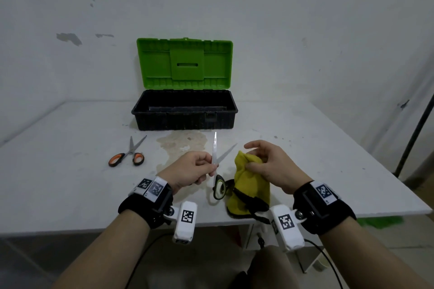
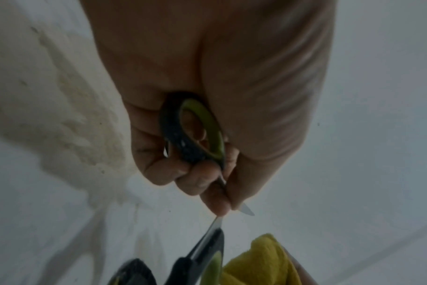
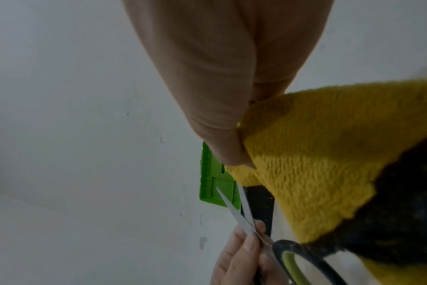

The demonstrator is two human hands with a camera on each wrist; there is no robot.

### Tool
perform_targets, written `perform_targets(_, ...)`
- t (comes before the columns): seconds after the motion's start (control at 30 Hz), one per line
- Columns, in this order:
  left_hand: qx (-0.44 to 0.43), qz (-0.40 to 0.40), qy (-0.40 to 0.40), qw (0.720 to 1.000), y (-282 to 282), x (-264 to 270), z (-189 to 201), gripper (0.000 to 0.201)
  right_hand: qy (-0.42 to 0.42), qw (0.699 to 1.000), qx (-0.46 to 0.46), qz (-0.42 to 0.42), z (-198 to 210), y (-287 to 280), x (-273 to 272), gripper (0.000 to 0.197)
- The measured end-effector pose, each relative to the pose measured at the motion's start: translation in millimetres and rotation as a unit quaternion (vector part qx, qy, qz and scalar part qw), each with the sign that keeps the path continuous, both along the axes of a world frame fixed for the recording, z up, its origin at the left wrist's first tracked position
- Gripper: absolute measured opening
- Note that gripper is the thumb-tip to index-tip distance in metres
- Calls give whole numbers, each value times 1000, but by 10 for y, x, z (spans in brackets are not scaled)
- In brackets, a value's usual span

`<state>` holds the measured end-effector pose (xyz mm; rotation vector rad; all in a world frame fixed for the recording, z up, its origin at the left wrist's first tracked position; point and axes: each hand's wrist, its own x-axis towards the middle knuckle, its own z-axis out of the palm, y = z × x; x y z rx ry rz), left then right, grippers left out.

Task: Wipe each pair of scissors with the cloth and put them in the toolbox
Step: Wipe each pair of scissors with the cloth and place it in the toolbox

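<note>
My left hand (image 1: 207,168) pinches the green-and-black scissors (image 1: 215,155) near the pivot, just above the table. The blades are spread and point away from me, and the handles (image 1: 219,187) hang toward me. In the left wrist view my fingers (image 2: 207,192) curl round the scissors (image 2: 195,135), with a blade tip poking out. My right hand (image 1: 256,159) grips the bunched yellow cloth (image 1: 251,185) just right of the blades, the thumb (image 3: 229,150) pressing the cloth (image 3: 317,164). Orange-handled scissors (image 1: 128,153) lie partly open on the table to the left. The toolbox (image 1: 185,119) stands open behind.
The toolbox's green lid (image 1: 185,63) leans back against the wall, and its black tub looks empty. A brownish stain (image 1: 180,145) marks the white table (image 1: 70,183) between box and hands. A dark pole (image 1: 413,134) stands off the table's right edge.
</note>
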<state>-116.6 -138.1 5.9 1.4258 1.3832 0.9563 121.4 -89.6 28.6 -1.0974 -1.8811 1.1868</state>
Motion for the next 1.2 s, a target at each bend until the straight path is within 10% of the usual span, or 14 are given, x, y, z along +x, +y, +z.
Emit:
perform_targets(0.73, -7, 59, -104, 993, 96, 217, -2, 7, -152, 915, 367, -77, -227, -125, -404, 18)
perform_targets(1.2, 6, 49, -98, 994, 108, 190, -9, 10, -145, 895, 419, -46, -339, -251, -382, 23)
